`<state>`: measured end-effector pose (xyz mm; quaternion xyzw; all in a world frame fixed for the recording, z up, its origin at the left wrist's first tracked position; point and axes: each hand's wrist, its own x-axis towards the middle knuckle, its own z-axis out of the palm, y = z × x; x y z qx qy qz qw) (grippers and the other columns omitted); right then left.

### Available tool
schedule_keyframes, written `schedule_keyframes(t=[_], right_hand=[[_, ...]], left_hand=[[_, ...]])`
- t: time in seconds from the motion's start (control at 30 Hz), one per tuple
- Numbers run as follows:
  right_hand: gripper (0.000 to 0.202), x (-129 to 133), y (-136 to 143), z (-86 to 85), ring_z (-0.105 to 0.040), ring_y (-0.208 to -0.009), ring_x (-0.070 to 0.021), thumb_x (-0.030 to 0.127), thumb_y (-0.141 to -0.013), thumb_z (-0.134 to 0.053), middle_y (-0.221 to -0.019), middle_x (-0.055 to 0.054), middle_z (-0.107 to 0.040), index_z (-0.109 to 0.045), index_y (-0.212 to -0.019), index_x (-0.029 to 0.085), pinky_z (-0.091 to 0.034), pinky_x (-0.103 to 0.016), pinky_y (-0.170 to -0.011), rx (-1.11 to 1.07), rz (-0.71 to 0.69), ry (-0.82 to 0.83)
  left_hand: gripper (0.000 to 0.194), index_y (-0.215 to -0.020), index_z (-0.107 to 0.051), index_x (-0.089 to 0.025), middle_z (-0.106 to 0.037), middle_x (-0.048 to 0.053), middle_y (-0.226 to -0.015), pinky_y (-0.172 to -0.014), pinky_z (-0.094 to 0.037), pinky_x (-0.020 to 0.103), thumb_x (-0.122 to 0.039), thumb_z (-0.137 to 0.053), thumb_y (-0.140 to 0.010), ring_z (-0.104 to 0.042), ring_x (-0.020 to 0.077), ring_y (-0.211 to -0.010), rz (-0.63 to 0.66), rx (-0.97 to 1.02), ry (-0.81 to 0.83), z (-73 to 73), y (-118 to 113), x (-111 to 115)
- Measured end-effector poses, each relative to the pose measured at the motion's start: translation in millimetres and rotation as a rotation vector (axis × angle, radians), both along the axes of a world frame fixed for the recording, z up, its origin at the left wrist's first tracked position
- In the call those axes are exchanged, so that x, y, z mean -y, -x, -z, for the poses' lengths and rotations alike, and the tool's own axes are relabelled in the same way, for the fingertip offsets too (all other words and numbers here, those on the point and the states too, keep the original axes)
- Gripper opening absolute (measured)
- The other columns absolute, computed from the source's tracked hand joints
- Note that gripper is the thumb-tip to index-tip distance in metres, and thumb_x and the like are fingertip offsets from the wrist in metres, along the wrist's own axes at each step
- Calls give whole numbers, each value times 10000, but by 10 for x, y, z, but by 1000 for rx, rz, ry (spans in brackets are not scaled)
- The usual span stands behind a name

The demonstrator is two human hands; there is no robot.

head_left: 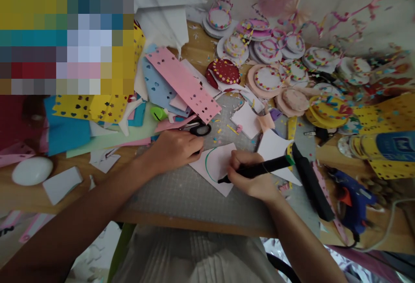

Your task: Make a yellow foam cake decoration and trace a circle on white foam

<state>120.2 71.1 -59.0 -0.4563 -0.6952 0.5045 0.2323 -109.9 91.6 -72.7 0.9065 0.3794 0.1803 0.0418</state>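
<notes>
My right hand (248,175) is closed round a black marker (267,167) with a green end. The marker's tip rests on a white piece of paper (223,151), where a green curved line runs along the left part. My left hand (178,149) lies at the paper's upper left edge, its fingers bent together; what is under them, if anything, is hidden. The paper lies on a grey cutting mat (181,200). Black-handled scissors (202,129) lie just beyond my left hand.
A second black marker (313,183) and a blue glue gun (353,196) lie at the right, near a bottle (379,145). Decorated round paper pieces (267,78) stand at the back. Pink punched paper (184,84) and a white oval object (32,171) are on the left.
</notes>
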Motion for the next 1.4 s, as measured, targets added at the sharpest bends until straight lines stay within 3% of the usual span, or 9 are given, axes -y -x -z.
schedule_keyframes(t=[0.37,0.63,1.17,1.4], right_hand=[[326,-91,-90,-47,-246,-511,-87,92,-656,-502,-547,56,-250,-219,-560,223,-185,-263,-468,-29,-78,21],[329,-145,-186,-49,-269,-512,-96,102,-664,-509,-540,54,-269,-226,-553,226,-208,-270,-478,-36,-82,20],[316,-184,-263,-57,-290,-493,-95,130,-692,-518,-517,54,-301,-260,-539,226,-222,-265,-458,52,49,-64],[296,-190,-288,-22,-296,-489,-89,99,-669,-526,-521,64,-312,-291,-538,221,-238,-251,-455,10,186,-124]], left_hand=[[186,-711,-562,-181,-633,-17,-636,-526,-356,262,-202,-520,-891,-619,133,-624,-4,-13,-10,-10,2,2],[202,-709,-563,-173,-628,-11,-623,-524,-347,256,-208,-511,-901,-611,133,-602,3,-14,-8,-28,1,-5],[206,-706,-554,-175,-618,-18,-624,-521,-350,265,-198,-501,-904,-614,134,-609,7,-20,-19,-20,2,-3],[210,-708,-556,-172,-610,-14,-617,-522,-333,256,-201,-496,-907,-596,133,-600,2,-6,-17,-12,1,-2]])
